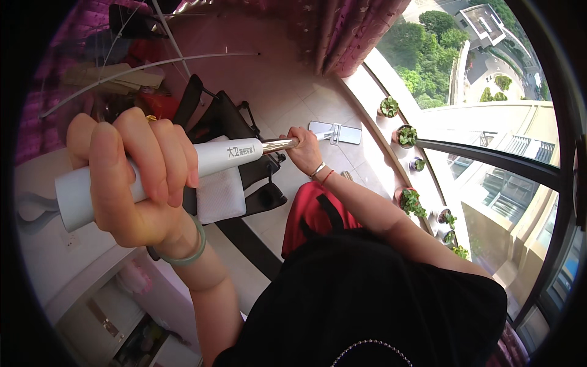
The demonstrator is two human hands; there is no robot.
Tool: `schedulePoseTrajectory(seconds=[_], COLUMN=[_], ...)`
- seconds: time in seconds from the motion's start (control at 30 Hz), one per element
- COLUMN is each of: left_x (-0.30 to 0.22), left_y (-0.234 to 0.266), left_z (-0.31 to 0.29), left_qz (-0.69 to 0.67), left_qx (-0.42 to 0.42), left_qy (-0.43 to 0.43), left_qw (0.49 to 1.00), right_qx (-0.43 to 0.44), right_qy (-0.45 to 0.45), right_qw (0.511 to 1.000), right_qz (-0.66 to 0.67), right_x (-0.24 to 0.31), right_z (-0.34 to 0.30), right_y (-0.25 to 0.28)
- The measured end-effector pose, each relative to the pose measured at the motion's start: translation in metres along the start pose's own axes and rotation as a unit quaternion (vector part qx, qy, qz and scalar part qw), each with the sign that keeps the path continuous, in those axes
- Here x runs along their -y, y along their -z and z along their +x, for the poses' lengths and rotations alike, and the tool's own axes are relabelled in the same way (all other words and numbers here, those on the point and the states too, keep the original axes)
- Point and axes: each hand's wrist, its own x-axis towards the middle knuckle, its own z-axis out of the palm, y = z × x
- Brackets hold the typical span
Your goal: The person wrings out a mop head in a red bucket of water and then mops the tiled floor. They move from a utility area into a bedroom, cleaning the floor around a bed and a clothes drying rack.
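Observation:
My left hand (137, 183) is wrapped round the white upper handle of a flat mop (214, 156), close to the camera. Further down, my right hand (304, 153) grips the mop's shiny metal pole. The pole slants away from me to the floor, where the white and grey rectangular mop head (348, 134) lies flat on pale tiles (324, 107). A grey loop hangs from the handle's top end. There is a green bangle on my left wrist, and a bracelet with a red cord on my right.
Several potted plants (406, 136) line the window ledge (391, 153) on the right. Left of the mop stands a black chair (229, 116) near a white cushion (221, 192). A thin white-rod frame (171, 61) is at the far left; a pink curtain (361, 30) hangs at the back.

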Motion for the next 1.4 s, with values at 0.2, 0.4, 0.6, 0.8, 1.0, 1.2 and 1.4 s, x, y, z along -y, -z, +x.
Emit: schedulePoseTrajectory(seconds=[0.2, 0.4, 0.6, 0.8, 1.0, 1.2, 1.4], left_x=[0.042, 0.015, -0.068, -0.019, 0.056, 0.029, -0.027], left_y=[-0.032, -0.089, -0.118, -0.156, -0.167, -0.163, -0.166], left_z=[-0.007, -0.036, -0.078, -0.117, -0.158, -0.143, -0.135], left_qz=[-0.076, -0.070, 0.006, 0.177, 0.263, 0.269, 0.220], left_qx=[-0.088, -0.074, -0.114, -0.201, -0.096, -0.160, -0.157], left_qy=[0.080, 0.044, -0.093, -0.126, -0.085, -0.091, -0.090], left_qw=[0.990, 0.994, 0.989, 0.955, 0.956, 0.945, 0.959], right_qx=[0.023, 0.163, 0.152, 0.131, 0.176, 0.132, 0.103], right_qy=[-0.048, -0.003, 0.103, 0.182, 0.187, 0.185, 0.120], right_qw=[0.999, 0.986, 0.982, 0.972, 0.964, 0.971, 0.986], right_qz=[0.008, 0.020, 0.047, 0.067, 0.068, 0.073, 0.056], right_x=[-0.047, -0.052, 0.012, -0.028, -0.090, -0.069, -0.041], right_z=[-0.062, -0.082, -0.072, -0.007, 0.022, -0.008, -0.083], right_y=[0.025, 0.078, 0.088, 0.041, 0.006, 0.011, 0.039])
